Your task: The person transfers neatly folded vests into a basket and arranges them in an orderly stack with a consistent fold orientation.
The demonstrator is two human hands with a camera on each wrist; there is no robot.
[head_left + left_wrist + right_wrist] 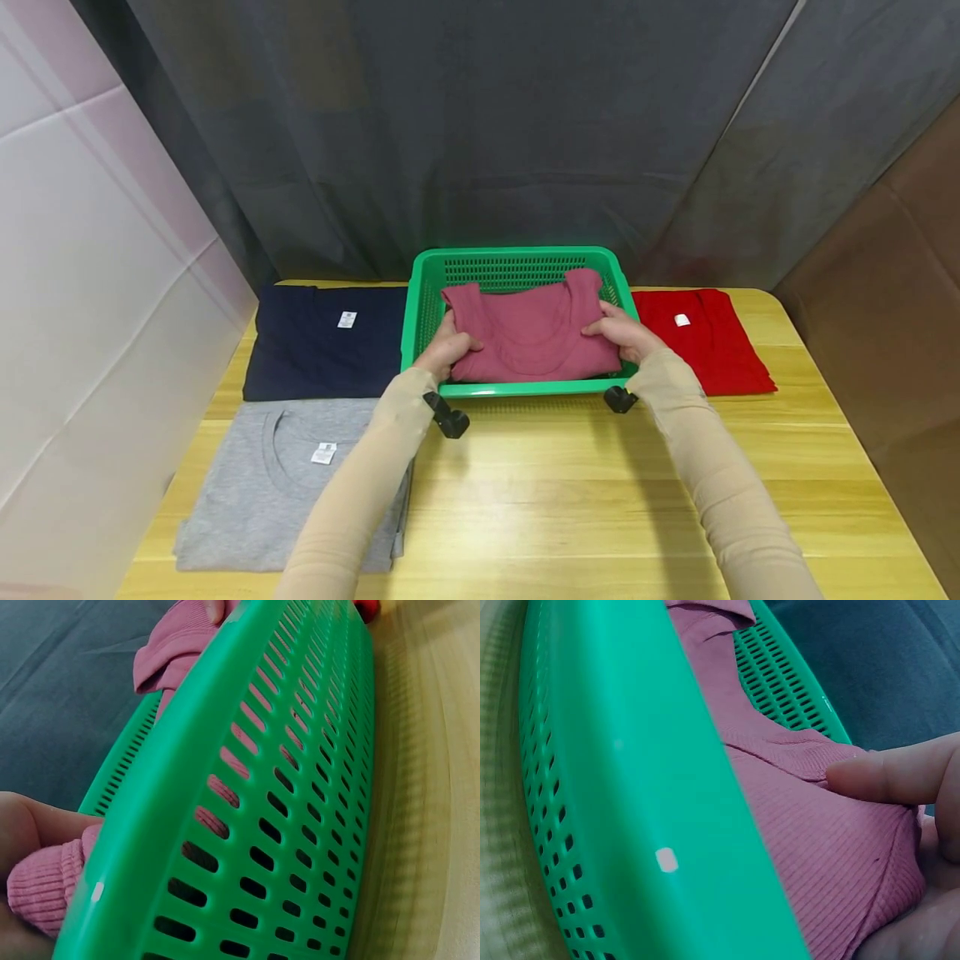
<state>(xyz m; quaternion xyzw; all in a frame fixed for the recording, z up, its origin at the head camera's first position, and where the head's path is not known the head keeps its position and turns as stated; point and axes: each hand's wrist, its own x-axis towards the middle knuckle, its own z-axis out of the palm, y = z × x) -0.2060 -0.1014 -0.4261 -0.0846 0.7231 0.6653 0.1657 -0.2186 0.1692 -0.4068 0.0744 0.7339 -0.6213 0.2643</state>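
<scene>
At twelve o'clock, one pink ribbed garment (534, 327), round neckline up, sits in one green basket (525, 388); my left hand (447, 345) and right hand (622, 330) pinch its sides. Around the basket lie one navy garment (318, 354) at nine, one grey garment (247, 496) at eight, one red garment (701, 350) at three.

Left sleeve (352, 500) and right sleeve (723, 475) are long, plain beige and close-fitting, with fine creases along the forearm; left mount (449, 417), at the wrist, is small, black and knobbed; right mount (619, 400) is likewise black; left hand (447, 347) and right hand (626, 332) are bare.
</scene>
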